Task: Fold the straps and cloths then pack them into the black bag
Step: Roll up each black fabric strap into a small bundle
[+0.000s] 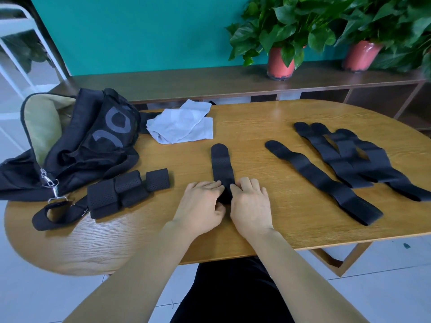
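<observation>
A black strap point(222, 165) lies lengthwise in the middle of the wooden table point(268, 127), its near end rolled up. My left hand point(202, 203) and my right hand point(250, 205) pinch that rolled end from either side. Several folded black straps point(121, 192) sit to the left, beside the open black bag point(77, 141). A single flat strap point(321, 180) and a pile of flat straps point(354, 157) lie to the right. Crumpled white cloths point(182, 123) rest behind, next to the bag.
The bag's shoulder strap with metal clips point(52, 190) loops over the table's left front edge. A low wooden shelf point(186, 82) with two potted plants point(282, 59) runs behind the table. Bare wood shows between the strap groups.
</observation>
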The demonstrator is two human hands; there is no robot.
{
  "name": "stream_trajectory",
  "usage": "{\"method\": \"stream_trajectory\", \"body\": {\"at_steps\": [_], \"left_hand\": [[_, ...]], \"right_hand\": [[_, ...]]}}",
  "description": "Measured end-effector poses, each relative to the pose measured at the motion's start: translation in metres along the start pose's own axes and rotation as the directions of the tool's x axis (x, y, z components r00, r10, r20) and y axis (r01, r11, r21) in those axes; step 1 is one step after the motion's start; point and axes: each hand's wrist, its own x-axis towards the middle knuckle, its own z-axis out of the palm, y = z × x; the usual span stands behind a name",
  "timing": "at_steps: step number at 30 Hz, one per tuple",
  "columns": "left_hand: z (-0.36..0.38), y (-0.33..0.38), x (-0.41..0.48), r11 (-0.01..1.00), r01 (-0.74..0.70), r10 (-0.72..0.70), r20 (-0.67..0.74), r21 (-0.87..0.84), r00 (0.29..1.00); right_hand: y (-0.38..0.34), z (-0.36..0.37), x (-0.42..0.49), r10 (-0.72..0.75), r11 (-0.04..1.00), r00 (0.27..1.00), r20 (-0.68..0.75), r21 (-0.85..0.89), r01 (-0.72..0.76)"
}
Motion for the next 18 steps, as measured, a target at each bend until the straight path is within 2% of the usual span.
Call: {"method": "stream_trajectory", "body": {"at_steps": [6, 9, 13, 18], "left_hand": [[-0.004, -0.005, -0.02, 0.997, -0.028, 0.026, -0.021, -0.076, 0.999], [-0.009, -0.006, -0.034, 0.981, 0.003, -0.008, -0.027, -0.194, 1.0], [-0.012, -0.002, -0.041, 0.924, 0.113, -0.153, -0.082, -0.364, 0.985], [-0.005, 0.003, -0.032, 0.901, 0.175, -0.268, -0.193, -0.397, 0.944]], "right_hand": [[0.006, -0.024, -0.021, -0.102, 0.986, 0.972, 0.214, 0.154, 0.069], [0.007, -0.03, -0.03, -0.104, 0.966, 0.973, 0.206, 0.252, 0.05], [-0.002, -0.031, -0.029, 0.058, 0.915, 0.988, 0.146, 0.388, -0.111], [-0.016, -0.021, -0.019, 0.227, 0.917, 0.969, 0.094, 0.316, -0.245]]}}
